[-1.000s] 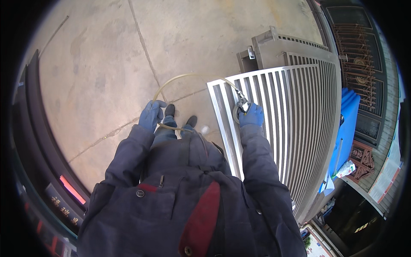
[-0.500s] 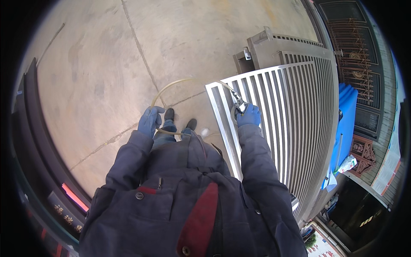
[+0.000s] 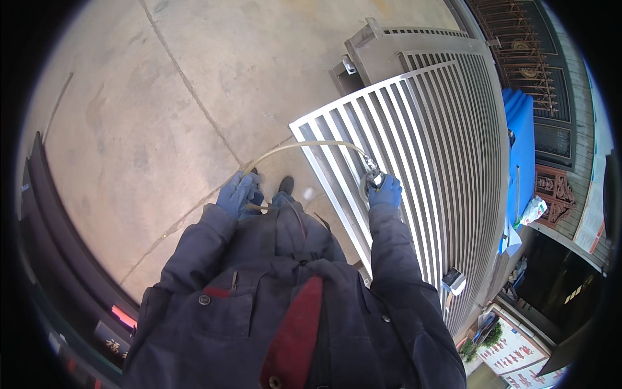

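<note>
A hand-held air tool (image 3: 372, 170) with a metal body sits in my blue-gloved right hand (image 3: 387, 192), over the bright slats of a metal slatted panel (image 3: 405, 94). Next to the hand a round part of it shows; its exact kind is unclear, as is whether it touches the slats. From the tool's fitting a yellowish air hose (image 3: 295, 144) arches across to my gloved left hand (image 3: 236, 193). That hand is closed around the hose, and a further length of it comes out below the fingers.
More grey metal panels (image 3: 382, 52) lean behind the slatted one. A small box-like piece (image 3: 454, 281) sits by the panel near my right forearm. Blue sheeting (image 3: 519, 155) hangs at the right. Dark beams (image 3: 61, 214) run along the left over the concrete floor (image 3: 123, 117).
My right hand and the tool have shifted slightly right and down over the slats. The left hand has moved a little lower. The view has turned, so the panels appear farther left.
</note>
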The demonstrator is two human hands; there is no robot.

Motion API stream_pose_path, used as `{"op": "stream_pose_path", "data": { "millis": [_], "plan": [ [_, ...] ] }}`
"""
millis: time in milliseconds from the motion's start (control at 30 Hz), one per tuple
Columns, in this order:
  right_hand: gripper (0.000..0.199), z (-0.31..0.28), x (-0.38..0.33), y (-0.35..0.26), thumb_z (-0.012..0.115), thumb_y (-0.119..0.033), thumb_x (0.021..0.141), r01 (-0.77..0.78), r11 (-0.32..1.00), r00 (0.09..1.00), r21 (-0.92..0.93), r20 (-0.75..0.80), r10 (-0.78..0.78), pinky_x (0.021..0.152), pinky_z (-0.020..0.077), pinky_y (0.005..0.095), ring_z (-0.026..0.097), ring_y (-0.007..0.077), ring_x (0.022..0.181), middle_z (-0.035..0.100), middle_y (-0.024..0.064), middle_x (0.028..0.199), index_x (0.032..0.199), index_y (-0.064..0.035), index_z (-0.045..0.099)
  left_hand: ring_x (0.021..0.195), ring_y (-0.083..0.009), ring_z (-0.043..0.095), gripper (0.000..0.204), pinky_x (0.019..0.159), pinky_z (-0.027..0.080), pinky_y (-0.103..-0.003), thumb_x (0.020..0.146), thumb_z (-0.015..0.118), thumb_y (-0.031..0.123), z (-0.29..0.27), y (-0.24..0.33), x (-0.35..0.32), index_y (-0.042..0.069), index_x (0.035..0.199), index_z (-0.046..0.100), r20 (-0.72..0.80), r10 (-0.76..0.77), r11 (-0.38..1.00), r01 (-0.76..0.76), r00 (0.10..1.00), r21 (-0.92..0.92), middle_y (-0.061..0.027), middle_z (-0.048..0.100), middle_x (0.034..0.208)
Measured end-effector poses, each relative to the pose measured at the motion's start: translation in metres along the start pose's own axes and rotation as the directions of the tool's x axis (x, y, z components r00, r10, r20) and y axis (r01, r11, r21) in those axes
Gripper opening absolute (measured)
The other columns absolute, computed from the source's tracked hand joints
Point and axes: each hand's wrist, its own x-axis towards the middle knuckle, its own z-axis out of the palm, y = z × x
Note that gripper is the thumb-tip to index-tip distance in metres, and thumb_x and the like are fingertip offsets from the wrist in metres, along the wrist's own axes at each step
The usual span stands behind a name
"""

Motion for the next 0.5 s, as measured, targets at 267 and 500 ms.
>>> {"op": "stream_pose_path", "data": {
  "millis": [267, 500],
  "plan": [
    [0.05, 0.002, 0.034, -0.015, 0.083, -0.029, 0.076, 0.132, 0.986, 0.985, -0.106, -0.096, -0.142, 0.085, 0.0538, 0.0518, 0.058, 0.0399, 0.11, 0.056, 0.0169, 0.121, 0.116, -0.0119, 0.057, 0.065, -0.0062, 0.044, 0.037, 0.061, 0.038, -0.023, 0.109, 0.044, 0.036, -0.024, 0.019, 0.01, 0.005, 0.112, 0.063, -0.135, 0.036, 0.99, -0.017, 0.99, 0.141, 0.003, 0.05, 0.072],
    [0.053, 0.0, -0.038, 0.079, 0.081, -0.031, 0.077, -0.055, 0.995, 0.998, -0.078, 0.006, 0.056, 0.089, 0.0509, 0.0543, 0.057, 0.0441, 0.108, 0.056, 0.0211, 0.119, 0.118, -0.0099, 0.055, 0.08, -0.0061, 0.054, 0.031, 0.07, 0.046, -0.024, 0.107, 0.052, 0.028, 0.035, -0.015, -0.007, 0.002, 0.119, 0.063, 0.154, -0.049, 0.995, 0.034, 0.987, 0.098, -0.0011, 0.062, 0.094]
  ]
}}
